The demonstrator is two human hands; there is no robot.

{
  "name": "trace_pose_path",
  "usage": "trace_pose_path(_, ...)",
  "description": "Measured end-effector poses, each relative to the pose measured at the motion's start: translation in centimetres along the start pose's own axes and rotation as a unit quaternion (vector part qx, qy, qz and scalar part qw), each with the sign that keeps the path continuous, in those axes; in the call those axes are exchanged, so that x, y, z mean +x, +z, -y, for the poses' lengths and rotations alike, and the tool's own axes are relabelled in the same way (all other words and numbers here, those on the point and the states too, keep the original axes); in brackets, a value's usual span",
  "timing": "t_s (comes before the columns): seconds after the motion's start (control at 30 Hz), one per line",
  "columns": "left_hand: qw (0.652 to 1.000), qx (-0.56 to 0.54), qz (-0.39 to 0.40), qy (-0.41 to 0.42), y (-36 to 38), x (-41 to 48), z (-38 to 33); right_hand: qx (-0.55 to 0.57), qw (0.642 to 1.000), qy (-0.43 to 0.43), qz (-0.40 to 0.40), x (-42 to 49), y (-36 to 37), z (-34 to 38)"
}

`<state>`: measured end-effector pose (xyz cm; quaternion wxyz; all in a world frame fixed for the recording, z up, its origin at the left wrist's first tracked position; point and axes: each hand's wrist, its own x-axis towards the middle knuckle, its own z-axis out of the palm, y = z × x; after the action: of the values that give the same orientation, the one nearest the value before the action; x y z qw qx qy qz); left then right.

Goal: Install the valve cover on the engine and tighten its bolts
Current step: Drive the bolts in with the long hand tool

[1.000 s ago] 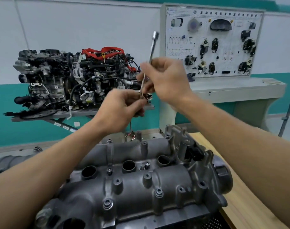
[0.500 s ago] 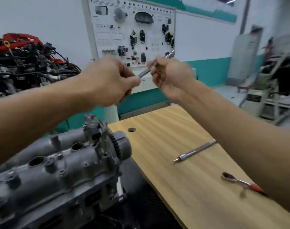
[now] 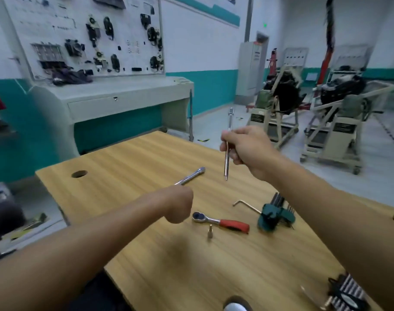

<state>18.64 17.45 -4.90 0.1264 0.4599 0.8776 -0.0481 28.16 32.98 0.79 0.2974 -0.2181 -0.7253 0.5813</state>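
Looking down at the wooden bench (image 3: 146,158) here, both arms are stretched out over it. The right hand (image 3: 247,149) has its grip closed on a slim chrome extension bar (image 3: 226,162), pinched between thumb and fingertips about halfway along. The bar stands nearly upright, thicker socket end up top and narrow tip pointing down, clear of the bench.

The left hand (image 3: 179,206) is curled into a fist lower down and nearer the camera. Can't tell if that grip actually has anything in it. A second chrome bar (image 3: 191,175) sticks out past the top of the fist toward the far right, and honestly it could be held or just lying on the bench behind the hand.

Just right of the left fist a ratchet (image 3: 218,221) with a red handle lies flat, with a small socket bit (image 3: 210,231) standing just in front of it. Further right there's a green hex key set (image 3: 274,215), with a loose L-shaped hex key (image 3: 251,207) beside it.

The valve cover and its engine aren't in this shot, so no telling where they sit. There's a round hole (image 3: 79,173) in the bench's far left corner, and a training panel (image 3: 79,30) against the wall behind.
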Motion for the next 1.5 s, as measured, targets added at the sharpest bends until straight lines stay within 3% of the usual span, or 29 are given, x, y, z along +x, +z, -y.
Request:
trace_pose_path(0.1,0.998,0.052,0.026,0.016,2.0,0.8,-0.9,-0.032,0.999,-0.004,0.001,-1.4,-1.5,-1.7)
trace_pose_path(0.37,0.998,0.002,0.042,0.048,3.8,1.4,-0.6,0.033,0.999,0.02,-0.01,-1.9,-2.5,-3.3)
trace_pose_path(0.6,0.996,-0.07,-0.026,0.041,5.3,0.7,0.9,0.06,0.998,0.013,0.009,-2.4,-1.5,-3.0)
trace_pose_path(0.77,0.997,-0.071,-0.023,0.03,6.1,0.4,1.4,0.057,0.998,0.01,0.007,-3.0,-0.8,-3.1)
trace_pose_path(0.9,0.995,-0.036,-0.051,0.083,6.1,0.4,0.7,0.059,0.998,0.016,0.008,-3.1,-0.6,-2.8)
trace_pose_path(1.03,0.992,-0.019,-0.03,0.118,6.2,0.8,0.3,0.046,0.999,0.008,0.013,-3.5,-0.3,-3.1)
trace_pose_path(1.13,0.99,-0.048,-0.044,0.121,6.8,1.1,0.6,0.044,0.999,0.008,0.013,-3.7,-0.3,-3.4)
trace_pose_path(1.2,0.983,-0.113,-0.094,0.109,7.2,1.2,1.0,0.047,0.999,0.007,0.011,-3.7,-0.3,-3.5)
trace_pose_path(1.33,0.938,-0.284,-0.182,0.077,8.3,1.2,1.7,0.055,0.998,0.011,0.011,-3.7,0.0,-3.7)
trace_pose_path(1.5,0.937,-0.282,-0.187,0.082,9.2,1.0,1.8,0.047,0.999,0.014,0.014,-3.7,0.6,-3.9)
